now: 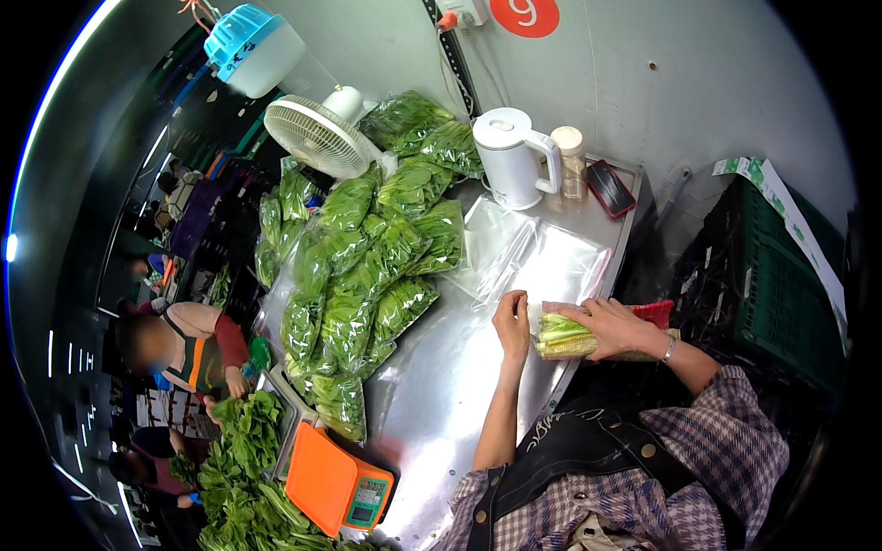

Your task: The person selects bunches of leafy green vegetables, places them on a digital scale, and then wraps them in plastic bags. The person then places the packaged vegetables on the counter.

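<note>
My right hand (613,329) lies over a bundle of leafy vegetables with pale green stems (561,336), gripping it at the front edge of the steel table. The stem ends point toward my left hand (512,324), which is raised just beside them with its fingers curled and fingertips together. Whether those fingertips pinch some thin film cannot be made out. Clear plastic covers part of the bundle, and a red piece (654,313) shows beyond my right wrist. Flat clear plastic bags (551,258) are spread on the table past my hands.
Bagged greens (365,268) are heaped left of the bags. An orange digital scale (324,479) stands near loose greens (241,475). A fan (317,134), white kettle (513,158), jar (570,162) and phone (611,188) line the back. Green crates (785,275) are at right; a co-worker (200,344) handles greens at left.
</note>
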A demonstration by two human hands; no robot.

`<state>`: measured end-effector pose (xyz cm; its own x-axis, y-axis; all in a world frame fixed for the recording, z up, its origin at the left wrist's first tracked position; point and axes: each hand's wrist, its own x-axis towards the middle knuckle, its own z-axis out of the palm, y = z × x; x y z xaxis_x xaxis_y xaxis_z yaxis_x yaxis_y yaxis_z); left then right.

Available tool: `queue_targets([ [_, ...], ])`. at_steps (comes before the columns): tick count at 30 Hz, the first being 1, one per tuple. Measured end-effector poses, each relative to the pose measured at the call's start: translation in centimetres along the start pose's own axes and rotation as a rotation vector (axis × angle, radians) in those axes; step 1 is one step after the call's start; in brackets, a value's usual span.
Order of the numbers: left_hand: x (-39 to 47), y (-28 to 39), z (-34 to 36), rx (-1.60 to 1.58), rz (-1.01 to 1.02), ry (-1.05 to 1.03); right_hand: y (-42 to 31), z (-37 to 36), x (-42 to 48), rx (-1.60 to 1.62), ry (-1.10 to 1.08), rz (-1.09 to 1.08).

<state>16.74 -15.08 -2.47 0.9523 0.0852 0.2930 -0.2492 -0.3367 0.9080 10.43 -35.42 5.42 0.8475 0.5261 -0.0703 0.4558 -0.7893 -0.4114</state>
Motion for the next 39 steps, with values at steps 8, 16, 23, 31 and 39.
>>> queue_targets([
  [8, -2.7, 0.6, -4.8, 0.244, 0.056, -0.023, -1.5, 0.4, 2.3, -0.047, 0.196, -0.009],
  [16, -5.0, 2.9, -9.8, 0.464, 0.076, 0.228, -5.9, 5.1, 6.5, -0.162, 0.164, -0.138],
  [23, -8.7, 3.8, -12.1, 0.582, 0.11, 0.239, -12.4, 8.5, 8.1, -0.073, -0.022, -0.288],
  [31, -11.3, 4.7, -16.5, 0.673, 0.148, 0.338, -18.1, 14.3, 11.8, 0.159, 0.01, -0.427],
  [39, -16.2, 4.5, -20.8, 0.762, 0.025, 0.652, -22.3, 8.3, 13.5, 0.359, 0.204, -0.453],
])
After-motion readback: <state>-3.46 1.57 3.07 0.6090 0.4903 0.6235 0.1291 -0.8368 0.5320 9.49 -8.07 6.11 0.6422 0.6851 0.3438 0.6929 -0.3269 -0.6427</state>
